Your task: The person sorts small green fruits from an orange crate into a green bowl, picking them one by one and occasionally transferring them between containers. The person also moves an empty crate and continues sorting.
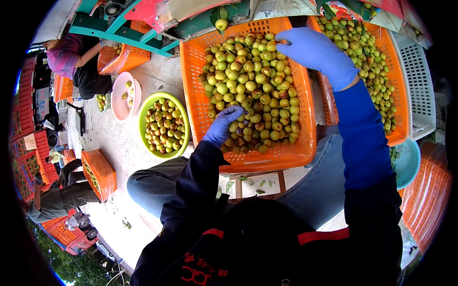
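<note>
Fruit (250,86) lies under and beside the left grip (224,126).

Dark jacket (272,248), violet-blue gloves (341,76), blue jeans (317,186).
Smooth gloves cover the left hand (224,125) and right hand (317,53); the right sleeve (365,138) is bright blue along the forearm, the left sleeve (193,178) dark; red strips (324,236) and red lettering (196,275) mark the jacket.

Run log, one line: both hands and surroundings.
left hand: gloved, at jujube-like fruit in orange crate | right hand: gloved, at crate's far right corner | left of crate: lime-green basin of fruit
</note>
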Demonstrator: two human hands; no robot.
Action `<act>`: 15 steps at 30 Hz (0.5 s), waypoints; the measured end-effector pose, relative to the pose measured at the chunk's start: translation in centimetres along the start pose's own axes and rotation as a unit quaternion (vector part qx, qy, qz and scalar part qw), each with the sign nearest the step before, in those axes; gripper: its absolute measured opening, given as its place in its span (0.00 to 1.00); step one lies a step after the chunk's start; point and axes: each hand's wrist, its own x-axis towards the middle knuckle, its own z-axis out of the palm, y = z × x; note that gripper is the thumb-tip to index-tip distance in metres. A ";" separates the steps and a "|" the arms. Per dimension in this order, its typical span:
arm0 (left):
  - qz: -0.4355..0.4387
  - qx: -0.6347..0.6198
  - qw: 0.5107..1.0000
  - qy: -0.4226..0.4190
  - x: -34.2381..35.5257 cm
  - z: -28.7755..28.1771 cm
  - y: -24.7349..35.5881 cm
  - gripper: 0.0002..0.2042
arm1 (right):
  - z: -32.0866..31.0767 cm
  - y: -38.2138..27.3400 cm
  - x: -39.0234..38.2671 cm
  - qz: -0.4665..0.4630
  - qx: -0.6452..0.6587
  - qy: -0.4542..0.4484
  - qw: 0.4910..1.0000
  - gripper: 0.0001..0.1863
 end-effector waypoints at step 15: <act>0.086 0.899 0.425 0.058 17.3 5.2 11.3 0.10 | 0.2 0.2 0.5 0.013 -0.018 -0.002 1.000 0.19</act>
